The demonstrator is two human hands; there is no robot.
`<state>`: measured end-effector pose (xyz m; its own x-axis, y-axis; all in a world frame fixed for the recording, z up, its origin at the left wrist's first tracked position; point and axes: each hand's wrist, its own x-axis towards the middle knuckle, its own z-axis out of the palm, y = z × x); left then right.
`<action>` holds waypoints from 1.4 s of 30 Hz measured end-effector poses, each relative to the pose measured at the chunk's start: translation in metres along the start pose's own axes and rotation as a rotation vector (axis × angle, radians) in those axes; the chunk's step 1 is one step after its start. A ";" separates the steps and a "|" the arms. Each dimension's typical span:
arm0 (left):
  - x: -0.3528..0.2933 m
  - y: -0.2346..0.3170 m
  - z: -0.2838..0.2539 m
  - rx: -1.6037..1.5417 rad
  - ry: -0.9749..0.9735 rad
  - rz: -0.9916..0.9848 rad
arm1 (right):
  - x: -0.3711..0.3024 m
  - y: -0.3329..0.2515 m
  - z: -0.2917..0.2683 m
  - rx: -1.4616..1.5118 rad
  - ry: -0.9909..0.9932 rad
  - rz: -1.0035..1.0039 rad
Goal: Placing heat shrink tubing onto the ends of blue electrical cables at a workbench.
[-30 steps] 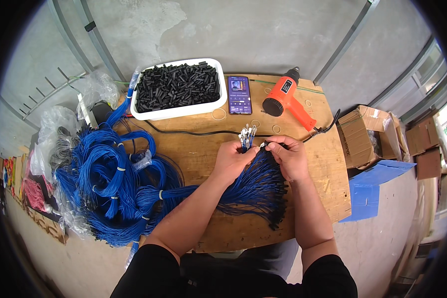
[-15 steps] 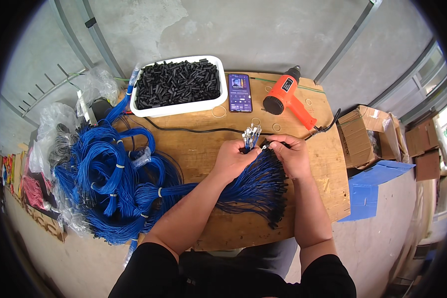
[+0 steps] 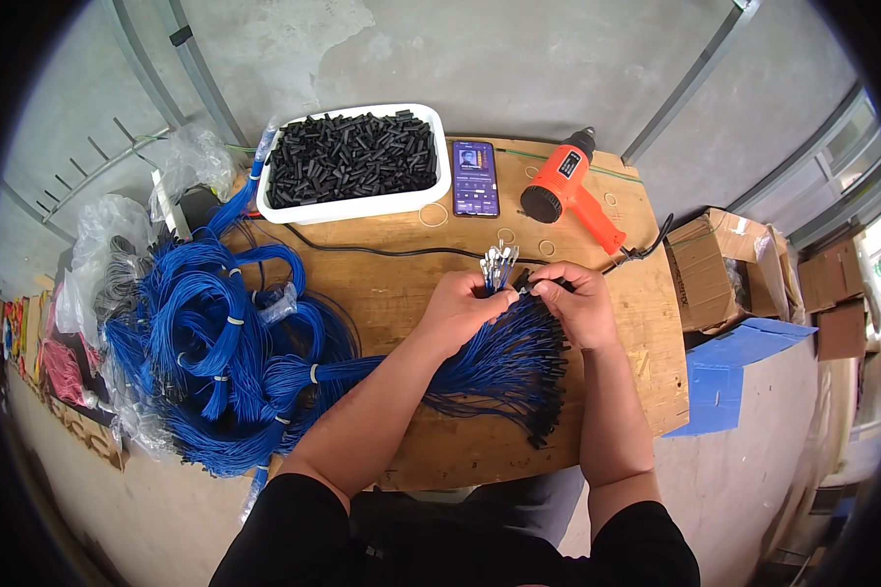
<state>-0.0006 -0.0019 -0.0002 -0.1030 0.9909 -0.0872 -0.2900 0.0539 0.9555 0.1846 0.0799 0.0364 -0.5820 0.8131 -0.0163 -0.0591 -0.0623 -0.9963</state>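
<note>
My left hand (image 3: 460, 311) is closed around a bunch of blue wires, whose silvery crimp terminals (image 3: 499, 264) stick up above the fingers. Close on its right, my right hand (image 3: 582, 305) pinches a small black sleeve (image 3: 531, 285) against the end of one wire. The fingers hide much of that spot. Below both hands the blue wires (image 3: 504, 342) fan out to the right, with many ends covered by black sleeves (image 3: 548, 401). From the fan, the bundle runs left under my left forearm, gathered by a pale tie (image 3: 314, 374).
Coiled blue wire bundles (image 3: 206, 342) cover the table's left side. A white tub (image 3: 444, 186) of short black tubes stands at the back, beside a phone (image 3: 476, 181) and an orange heat gun (image 3: 563, 186). A black cord (image 3: 392, 254) crosses the wooden table. Cardboard boxes (image 3: 710, 274) stand right.
My right fingertips have closed in slightly on the wire end, and less of its bright tip shows. Otherwise both hands stay almost in place, and the view has shifted a little.
</note>
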 end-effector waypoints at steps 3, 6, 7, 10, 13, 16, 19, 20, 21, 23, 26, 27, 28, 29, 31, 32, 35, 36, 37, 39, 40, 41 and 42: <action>0.000 -0.003 -0.001 0.075 0.023 0.035 | 0.001 0.003 -0.002 0.021 0.000 0.018; 0.000 -0.002 0.001 0.216 0.074 0.103 | 0.001 0.003 -0.001 0.030 0.011 0.030; -0.001 -0.001 0.001 0.271 0.092 0.124 | 0.001 0.003 -0.001 0.031 0.011 0.030; -0.001 -0.002 0.000 0.368 0.124 0.171 | 0.001 0.004 0.001 0.034 0.022 0.031; -0.002 0.000 0.000 0.423 0.140 0.187 | 0.001 0.004 0.002 0.042 0.032 0.046; -0.004 0.005 0.003 0.417 0.146 0.165 | 0.001 0.003 0.002 0.036 0.037 0.054; -0.004 0.005 0.002 0.438 0.150 0.148 | 0.001 0.003 0.002 0.043 0.019 0.048; -0.003 0.004 0.001 0.478 0.147 0.146 | 0.002 0.004 0.002 0.051 0.019 0.057; -0.003 0.004 0.002 0.478 0.147 0.147 | 0.002 0.004 0.002 0.059 0.018 0.065; -0.003 0.003 0.003 0.360 0.129 0.115 | 0.001 0.002 0.002 0.075 0.036 0.072; 0.000 -0.004 0.004 0.083 0.096 0.082 | 0.003 0.004 -0.002 0.119 0.075 0.079; 0.000 -0.006 0.003 0.084 0.095 0.083 | 0.003 0.005 -0.003 0.148 0.098 0.078; 0.000 -0.008 0.002 0.112 0.103 0.086 | 0.004 0.005 -0.003 0.148 0.098 0.076; 0.000 -0.009 0.001 0.140 0.109 0.089 | 0.004 0.005 -0.003 0.202 0.098 0.110; 0.002 -0.011 0.000 0.144 0.102 0.086 | 0.004 0.003 -0.004 0.258 0.098 0.142; 0.002 -0.011 0.000 0.146 0.094 0.082 | 0.004 0.000 -0.006 0.355 0.071 0.179; 0.001 -0.008 0.000 0.167 0.069 0.081 | 0.006 0.002 -0.012 0.477 0.010 0.221; 0.001 -0.006 0.001 0.168 0.066 0.081 | 0.006 0.003 -0.014 0.502 -0.023 0.228; 0.000 -0.004 0.001 0.183 0.055 0.049 | 0.006 0.004 -0.015 0.503 -0.021 0.227; -0.001 -0.001 0.002 0.200 0.046 0.017 | 0.005 0.002 -0.014 0.496 -0.037 0.247; -0.001 -0.001 0.002 0.183 0.047 0.025 | 0.005 0.002 -0.013 0.497 -0.037 0.247; -0.001 -0.001 0.003 0.165 0.047 0.033 | 0.005 0.001 -0.013 0.488 -0.044 0.252; -0.002 0.000 0.004 0.165 0.046 0.032 | 0.005 0.001 -0.013 0.480 -0.052 0.258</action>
<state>0.0029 -0.0031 0.0014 -0.1540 0.9859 -0.0650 -0.1260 0.0456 0.9910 0.1924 0.0914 0.0342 -0.6647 0.7080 -0.2386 -0.2657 -0.5225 -0.8102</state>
